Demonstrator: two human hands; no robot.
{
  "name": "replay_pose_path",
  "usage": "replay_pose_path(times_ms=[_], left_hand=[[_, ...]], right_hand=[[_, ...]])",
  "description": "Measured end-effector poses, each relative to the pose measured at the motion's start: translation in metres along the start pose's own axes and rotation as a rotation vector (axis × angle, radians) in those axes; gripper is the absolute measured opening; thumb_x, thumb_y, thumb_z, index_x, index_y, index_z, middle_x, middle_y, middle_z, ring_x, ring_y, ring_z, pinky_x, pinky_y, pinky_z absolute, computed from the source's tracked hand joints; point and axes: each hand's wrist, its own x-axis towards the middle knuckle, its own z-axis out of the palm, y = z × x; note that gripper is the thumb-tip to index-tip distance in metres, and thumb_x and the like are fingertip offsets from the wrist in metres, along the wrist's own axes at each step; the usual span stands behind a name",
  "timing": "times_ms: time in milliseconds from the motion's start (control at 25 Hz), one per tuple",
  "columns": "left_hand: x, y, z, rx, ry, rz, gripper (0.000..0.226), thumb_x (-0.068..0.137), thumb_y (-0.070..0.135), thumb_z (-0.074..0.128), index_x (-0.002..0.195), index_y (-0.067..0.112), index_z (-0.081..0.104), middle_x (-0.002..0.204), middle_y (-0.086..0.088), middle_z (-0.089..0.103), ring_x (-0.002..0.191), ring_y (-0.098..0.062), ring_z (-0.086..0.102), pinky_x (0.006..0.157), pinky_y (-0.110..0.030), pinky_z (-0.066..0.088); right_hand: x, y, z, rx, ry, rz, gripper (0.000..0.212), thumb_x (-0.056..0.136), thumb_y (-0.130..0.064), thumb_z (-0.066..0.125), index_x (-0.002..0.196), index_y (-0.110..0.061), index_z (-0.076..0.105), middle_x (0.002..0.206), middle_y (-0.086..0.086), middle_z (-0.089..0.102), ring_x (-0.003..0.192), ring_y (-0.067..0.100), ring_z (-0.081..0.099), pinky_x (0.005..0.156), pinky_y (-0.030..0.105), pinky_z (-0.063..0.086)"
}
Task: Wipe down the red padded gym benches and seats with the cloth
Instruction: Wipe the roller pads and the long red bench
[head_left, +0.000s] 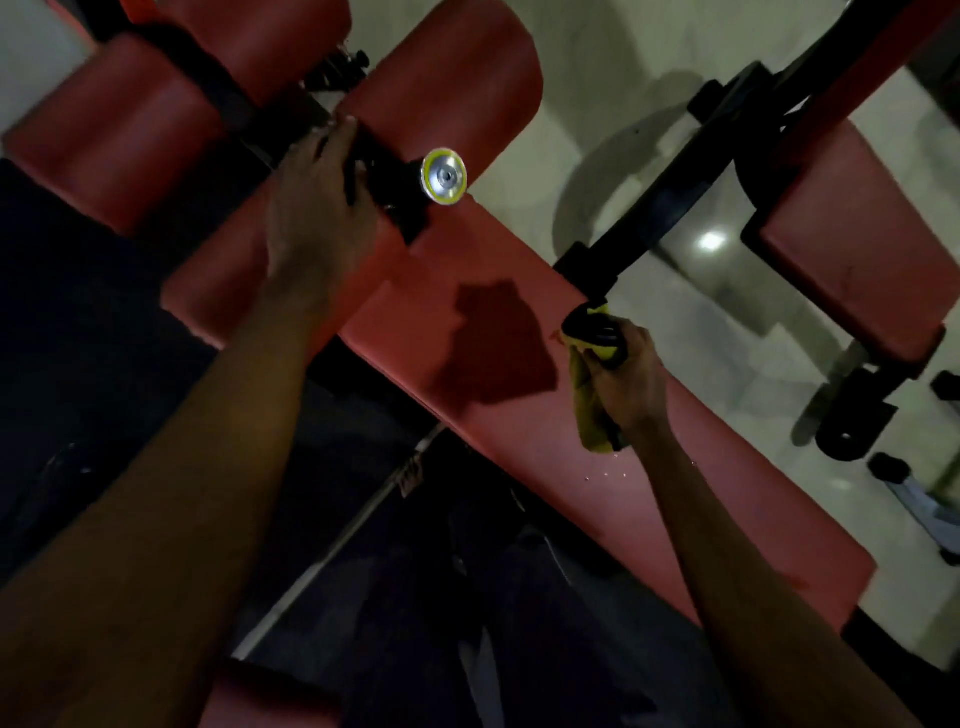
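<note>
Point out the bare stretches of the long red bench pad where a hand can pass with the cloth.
On the long red bench pad, the bare stretch runs from the right hand, gripping the yellow cloth, down to the pad's near end. Another lies between both hands, under the shadow. It is crowded where the left hand meets the black bracket with the silver knob.

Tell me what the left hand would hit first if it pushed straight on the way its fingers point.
Most likely the upper red pad: the left hand lies on the black bracket, fingertips already at that pad's lower edge. Depth is unclear.
</note>
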Motion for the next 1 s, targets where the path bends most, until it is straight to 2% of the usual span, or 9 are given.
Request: replay_pose_path(times_ms=[120,240,320,400,520,640,720,880,1000], left_hand=[[-0.069,0.013,0.011,-0.04,0.186,-0.009,0.048,0.097,0.015,0.042,0.143,0.005,0.052,0.152,-0.018,0.044,0.145,-0.032,0.036,0.123,-0.039,0.021],[-0.155,0.028,0.044,-0.116,0.311,0.038,0.041,0.096,-0.002,0.047,0.135,0.0,0.057,0.143,-0.023,0.048,0.139,-0.034,0.041,0.115,-0.048,0.034],[-0.207,0.03,0.079,-0.13,0.292,-0.085,0.041,0.093,-0.005,0.048,0.132,0.001,0.058,0.136,-0.023,0.051,0.128,-0.031,0.046,0.107,-0.05,0.042],[-0.238,0.024,0.116,-0.149,0.186,-0.334,0.043,0.091,0.004,0.049,0.134,0.007,0.056,0.131,-0.02,0.052,0.12,-0.03,0.046,0.1,-0.055,0.044],[-0.245,0.012,0.161,-0.236,0.059,-0.665,0.055,0.092,0.025,0.05,0.145,0.016,0.045,0.137,-0.018,0.049,0.122,-0.034,0.044,0.1,-0.055,0.043],[-0.219,-0.005,0.189,-0.209,0.032,-0.665,0.06,0.099,0.033,0.05,0.155,0.023,0.032,0.157,-0.019,0.031,0.14,-0.035,0.033,0.108,-0.054,0.036],[-0.192,-0.022,0.206,-0.144,0.059,-0.654,0.059,0.104,0.037,0.045,0.158,0.027,0.024,0.164,-0.018,0.016,0.149,-0.036,0.021,0.114,-0.056,0.026],[-0.169,-0.035,0.248,0.035,0.094,-0.679,0.062,0.104,0.047,0.031,0.16,0.027,0.015,0.166,-0.018,0.006,0.152,-0.038,0.009,0.117,-0.057,0.019],[-0.173,-0.04,0.264,0.008,0.218,-0.66,0.059,0.105,0.045,0.036,0.159,0.026,0.021,0.166,-0.018,0.007,0.152,-0.038,0.008,0.119,-0.054,0.018]], right_hand=[[0.009,0.019,-0.004,-0.061,-0.045,-0.035,0.05,0.088,-0.022,0.073,0.136,-0.016,0.058,0.133,0.008,0.057,0.116,0.025,0.059,0.096,0.03,0.046],[0.027,0.032,0.002,-0.098,-0.113,-0.084,0.048,0.09,-0.024,0.07,0.136,-0.018,0.057,0.131,0.011,0.058,0.116,0.029,0.059,0.092,0.03,0.043],[0.039,0.043,0.006,-0.115,-0.16,-0.125,0.045,0.091,-0.025,0.07,0.134,-0.018,0.058,0.128,0.012,0.059,0.113,0.03,0.06,0.088,0.027,0.041],[0.055,0.056,0.006,-0.121,-0.17,-0.135,0.045,0.09,-0.025,0.07,0.133,-0.017,0.059,0.126,0.012,0.059,0.113,0.029,0.06,0.087,0.026,0.041],[0.082,0.082,0.011,-0.089,-0.248,-0.193,0.054,0.089,-0.033,0.071,0.138,-0.017,0.053,0.134,0.008,0.055,0.12,0.025,0.056,0.096,0.028,0.041],[0.094,0.105,0.036,-0.127,-0.381,-0.235,0.085,0.082,-0.064,0.062,0.15,-0.022,0.035,0.149,0.007,0.044,0.134,0.028,0.046,0.109,0.049,0.043],[0.088,0.119,0.062,-0.211,-0.276,-0.261,0.089,0.081,-0.06,0.06,0.152,-0.017,0.028,0.153,0.015,0.039,0.139,0.035,0.039,0.111,0.055,0.039],[0.088,0.118,0.097,-0.219,0.121,-0.292,0.066,0.089,-0.045,0.058,0.146,-0.018,0.038,0.146,0.012,0.049,0.134,0.033,0.046,0.108,0.053,0.041],[0.102,0.093,0.123,-0.217,0.138,-0.287,0.065,0.089,-0.045,0.058,0.145,-0.016,0.042,0.146,0.013,0.048,0.135,0.033,0.045,0.11,0.05,0.039]])
